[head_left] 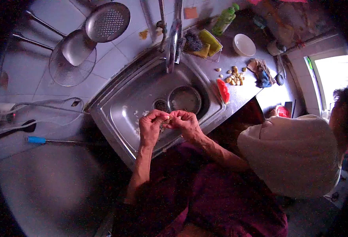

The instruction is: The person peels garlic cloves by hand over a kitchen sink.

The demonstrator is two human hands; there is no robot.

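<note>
My left hand [151, 125] and my right hand [186, 123] meet over the near part of the steel sink [120, 104]. Both are closed, fingertips pinched together around a small pale garlic clove [168, 118], which the fingers partly cover. Pale flakes of garlic skin [136, 114] lie on the sink bottom beside my left hand. Just beyond my right hand, a round metal bowl [185, 99] sits in the sink next to the drain [160, 104]. To the right on the counter is a pile of pale garlic cloves [235, 77], with a few apart from it.
A faucet [173, 47] rises behind the sink. The right counter holds a red wedge [223, 91], a white bowl [244, 44], sponges [209, 42], a green bottle [225, 20] and a crumpled cloth [261, 72]. Another person [292, 154] is close on my right. Ladles [107, 22] hang left.
</note>
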